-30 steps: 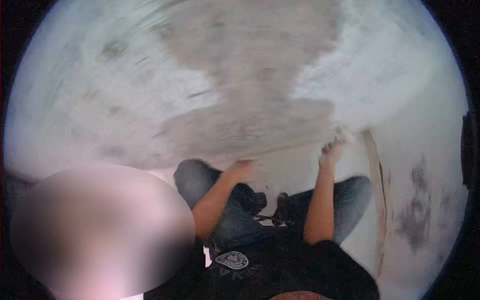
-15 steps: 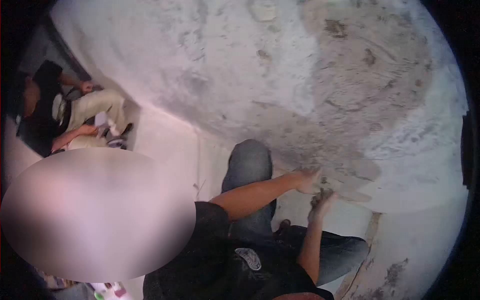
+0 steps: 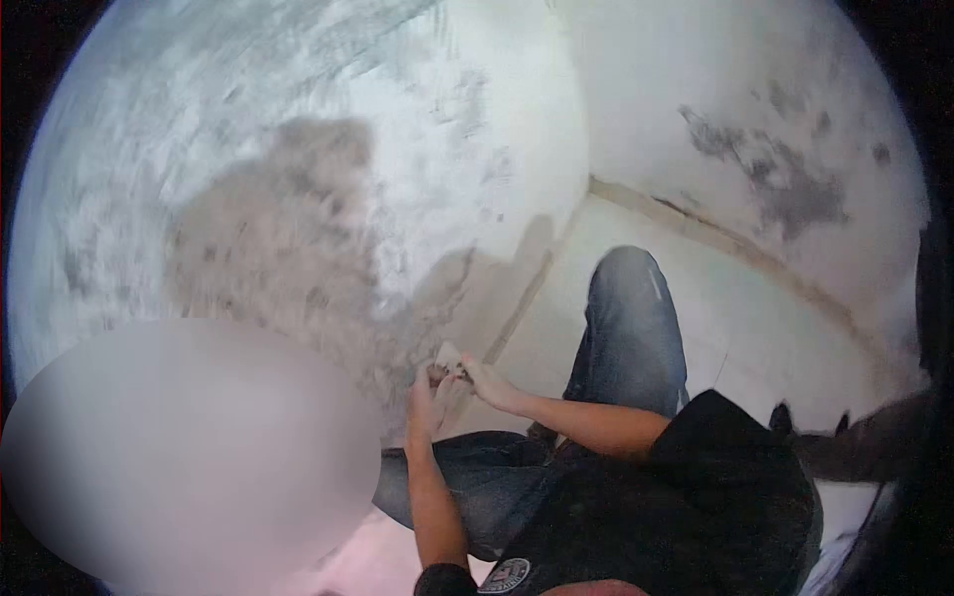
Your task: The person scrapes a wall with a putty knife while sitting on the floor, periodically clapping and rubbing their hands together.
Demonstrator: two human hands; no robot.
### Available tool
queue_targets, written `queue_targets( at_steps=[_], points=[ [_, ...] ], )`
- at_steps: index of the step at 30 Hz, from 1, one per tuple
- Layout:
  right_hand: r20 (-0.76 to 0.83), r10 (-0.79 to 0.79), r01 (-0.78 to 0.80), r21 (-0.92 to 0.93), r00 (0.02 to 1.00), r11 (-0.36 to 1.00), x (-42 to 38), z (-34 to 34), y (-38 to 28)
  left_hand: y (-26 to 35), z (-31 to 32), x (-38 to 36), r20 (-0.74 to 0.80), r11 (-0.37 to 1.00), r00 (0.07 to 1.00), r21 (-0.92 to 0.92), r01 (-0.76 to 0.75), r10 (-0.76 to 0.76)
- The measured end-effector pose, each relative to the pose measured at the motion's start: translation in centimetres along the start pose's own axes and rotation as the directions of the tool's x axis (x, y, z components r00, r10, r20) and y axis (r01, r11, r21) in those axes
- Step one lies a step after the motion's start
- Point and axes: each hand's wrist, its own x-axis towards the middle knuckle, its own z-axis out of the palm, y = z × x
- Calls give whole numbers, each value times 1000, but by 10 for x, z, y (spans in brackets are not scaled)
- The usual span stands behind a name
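Close together in front of my lap are my left hand and my right hand. Between their fingers is a small pale piece with dark brown clumps on or beside it; its kind is too small to tell. My left fingers curl around it from the left, and my right fingers pinch at it from the other side. Behind the hands rises a whitish wall with a large grey-brown damp-looking patch. Shadows of my arms fall near its foot.
Wall and pale floor meet along a brown edge strip. A second wall with dark stains stands at the right. My bent knee in jeans is beside the hands. A blurred oval hides the lower left.
My view has swung to the right, toward the corner. The hands, apart near the wall's foot before, are now together around the small piece. The seated person at the left is out of view.
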Motion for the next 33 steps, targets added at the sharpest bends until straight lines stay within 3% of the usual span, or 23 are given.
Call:
queue_targets(
  at_steps=[1,2,4,5,7,9,11,14,18,21,23,27,29,33],
  points=[
    [28,123,-117,-175,992,978,2,-4,5,-5,0,1,-45,999,999,-27,27,-29],
    [3,107,-105,-131,994,986,-2,-1,-5,-8,1,2,-15,1000,1000,16,14,-13],
    [92,-216,216,14,972,976,-10,8,-26,-10,5,4,-90,994,995,-104,21,-30],
    [73,-215,212,46,974,976,-11,8,-33,4,9,5,-71,997,997,-74,32,-37],
    [44,-49,49,-19,998,999,-2,-7,-42,20,33,7,-193,975,957,3,221,-216],
    [-332,91,-162,-192,939,968,-14,-12,-85,-22,72,18,-148,947,954,-231,225,-262],
    [-380,9,-42,-78,925,996,-10,-23,-106,-25,102,13,-104,939,941,-165,302,-321],
    [-278,3,-10,-21,961,1000,-31,-60,-169,-26,196,2,-17,913,914,-50,405,-406],
    [-311,-20,8,-39,950,999,-31,-113,-197,-46,251,14,118,860,852,89,503,-510],
    [-450,61,-85,-33,891,996,-15,-146,-197,-68,277,2,260,813,771,213,542,-582],
    [-433,246,-178,193,867,965,-4,-151,-211,-83,275,-1,362,787,699,291,544,-617],
    [-367,315,-260,192,875,946,27,-163,-215,-79,285,-10,507,730,528,419,539,-681],
    [-339,419,-391,152,842,908,38,-165,-233,-74,272,-9,544,706,454,489,512,-706],
    [-382,406,-416,62,830,907,51,-190,-251,-48,291,7,601,704,374,540,461,-706]
  ],
)
